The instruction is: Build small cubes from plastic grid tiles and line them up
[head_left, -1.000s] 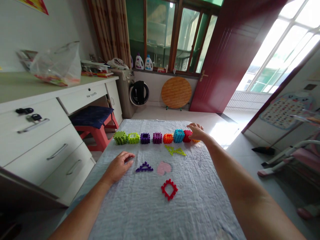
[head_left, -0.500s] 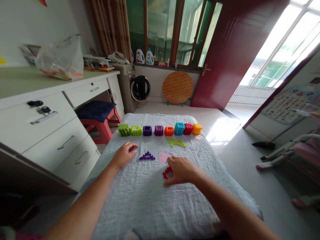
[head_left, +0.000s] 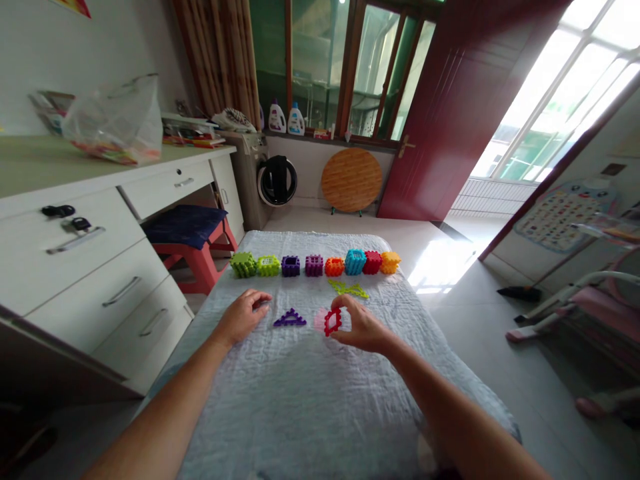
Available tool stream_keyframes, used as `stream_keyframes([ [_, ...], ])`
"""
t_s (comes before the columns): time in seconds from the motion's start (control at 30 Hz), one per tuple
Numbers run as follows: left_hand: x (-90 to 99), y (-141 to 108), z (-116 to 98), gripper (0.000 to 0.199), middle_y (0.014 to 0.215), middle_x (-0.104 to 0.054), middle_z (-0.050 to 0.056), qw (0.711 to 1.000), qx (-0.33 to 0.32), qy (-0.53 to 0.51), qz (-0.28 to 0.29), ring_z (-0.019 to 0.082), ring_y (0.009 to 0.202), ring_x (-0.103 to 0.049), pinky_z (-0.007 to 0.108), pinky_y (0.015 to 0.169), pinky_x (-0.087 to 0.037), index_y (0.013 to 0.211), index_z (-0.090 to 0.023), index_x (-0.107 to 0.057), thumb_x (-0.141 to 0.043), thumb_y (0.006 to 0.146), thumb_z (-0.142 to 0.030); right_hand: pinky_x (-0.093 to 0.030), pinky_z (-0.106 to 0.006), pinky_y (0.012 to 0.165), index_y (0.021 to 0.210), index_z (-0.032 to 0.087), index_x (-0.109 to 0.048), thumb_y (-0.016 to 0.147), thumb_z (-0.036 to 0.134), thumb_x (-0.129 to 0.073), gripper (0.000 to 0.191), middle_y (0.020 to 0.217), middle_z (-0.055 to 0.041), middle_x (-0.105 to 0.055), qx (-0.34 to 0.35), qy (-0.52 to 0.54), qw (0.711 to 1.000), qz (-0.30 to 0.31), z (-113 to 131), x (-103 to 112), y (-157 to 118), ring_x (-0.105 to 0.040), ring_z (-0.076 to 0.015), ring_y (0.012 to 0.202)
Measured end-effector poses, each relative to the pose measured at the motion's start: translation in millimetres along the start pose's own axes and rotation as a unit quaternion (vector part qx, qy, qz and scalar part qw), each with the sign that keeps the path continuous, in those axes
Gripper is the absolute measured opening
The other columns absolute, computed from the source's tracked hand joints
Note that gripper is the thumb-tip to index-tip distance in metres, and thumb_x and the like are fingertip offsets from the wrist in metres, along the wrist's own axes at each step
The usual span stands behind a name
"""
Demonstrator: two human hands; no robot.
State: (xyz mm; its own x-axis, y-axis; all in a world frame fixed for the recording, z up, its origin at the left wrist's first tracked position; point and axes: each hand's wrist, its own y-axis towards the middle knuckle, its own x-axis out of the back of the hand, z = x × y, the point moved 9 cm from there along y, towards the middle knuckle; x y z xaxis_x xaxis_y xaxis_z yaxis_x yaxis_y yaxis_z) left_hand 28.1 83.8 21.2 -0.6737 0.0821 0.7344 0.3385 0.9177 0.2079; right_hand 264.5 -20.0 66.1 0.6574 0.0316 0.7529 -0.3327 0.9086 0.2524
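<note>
R hand (head_left: pixel 364 328) — fingers pinching red frame (head_left: pixel 327 324) by opposite edges, prob. to keep its face unobstructed; frame tipped up, approx. centre of bench (head_left: pixel 280 407). L hand (head_left: pixel 244 317) nr left edge, fingers loose, nothing gripped. Blocks (head_left: pixel 314 265) line far edge — presumably out of hands' way.

Left fingers (head_left: pixel 260 295) curl loosely, while right fingers (head_left: pixel 344 302) hold a pinch.

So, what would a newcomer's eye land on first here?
Probably the row of bright blocks across the far end of the cloth. Next, the red frame in the right hand, nearer than that row. Then the dark red door behind, right of the window.
</note>
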Motion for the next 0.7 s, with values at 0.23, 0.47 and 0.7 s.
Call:
stream_keyframes([
  [0.23, 1.0, 0.4, -1.9, 0.032, 0.094, -0.061, 0.005, 1.000, 0.003, -0.009, 0.000, 0.020, 0.082, -0.060, 0.033, 0.080, -0.049, 0.094, -0.018, -0.066, -0.052, 0.074, -0.039, -0.038, -0.039, 0.088, 0.108, 0.020, -0.053, 0.063, 0.025, -0.072, 0.049, 0.108, -0.0079, -0.055, -0.038, -0.146, 0.986, 0.075, -13.9, 2.3, -9.8, -0.046, -0.0261, 0.104],
  [0.47, 0.4, 0.5, -1.2, 0.032, 0.094, -0.060, 0.005, 1.000, 0.004, -0.005, 0.002, 0.019, 0.082, -0.060, 0.032, 0.080, -0.049, 0.094, -0.018, -0.066, -0.052, 0.075, -0.039, -0.039, -0.038, 0.086, 0.101, 0.017, -0.062, 0.062, 0.035, -0.075, 0.045, 0.101, -0.0091, -0.056, -0.034, -0.191, 0.973, 0.127, -14.0, -11.0, -2.5, -0.048, -0.0254, 0.096],
  [0.7, -0.4, 0.1, 2.7, 0.029, 0.096, -0.060, 0.004, 1.000, -0.006, -0.013, -0.006, 0.019, 0.084, -0.060, 0.032, 0.081, -0.049, 0.095, -0.020, -0.066, -0.053, 0.076, -0.037, -0.039, -0.033, 0.083, 0.102, 0.018, -0.060, 0.062, 0.020, -0.069, 0.041, 0.100, -0.0069, -0.055, -0.026, -0.200, 0.974, 0.100, -32.0, 23.1, 10.1, -0.049, -0.0217, 0.092],
])
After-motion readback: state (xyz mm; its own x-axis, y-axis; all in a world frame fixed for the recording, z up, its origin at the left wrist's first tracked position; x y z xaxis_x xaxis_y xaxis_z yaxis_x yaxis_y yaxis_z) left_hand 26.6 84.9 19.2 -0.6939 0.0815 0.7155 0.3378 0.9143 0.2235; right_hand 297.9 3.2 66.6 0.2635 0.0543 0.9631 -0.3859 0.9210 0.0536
